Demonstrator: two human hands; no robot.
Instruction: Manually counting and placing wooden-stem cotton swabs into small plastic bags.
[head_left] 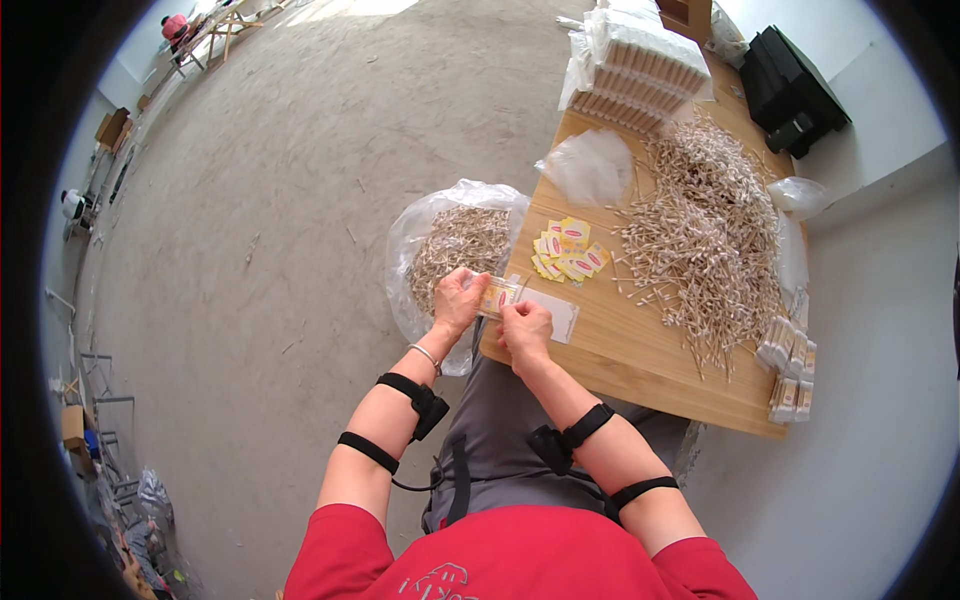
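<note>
Both my hands are closed on a small clear plastic packet (497, 297) with a yellow-and-white label card in it, above the table's near left corner. My left hand (459, 300) grips its left end, thumb on top. My right hand (526, 327) pinches its lower right edge. Whether cotton swabs are inside the packet, I cannot tell. A white card or sheet (556, 316) lies on the table just right of my right fingers. Beyond it is a loose stack of yellow-and-white label cards (572, 250). A large heap of loose cotton swabs (705, 235) covers the table's right side.
Left of the wooden table (640, 365) stands a clear bag (402, 262) full of swabs. Flat plastic bags (590, 168) lie behind the label cards. Stacked swab packs (640, 75) stand at the far end, filled packets (790, 365) at the right edge, a black bin (790, 85) beyond.
</note>
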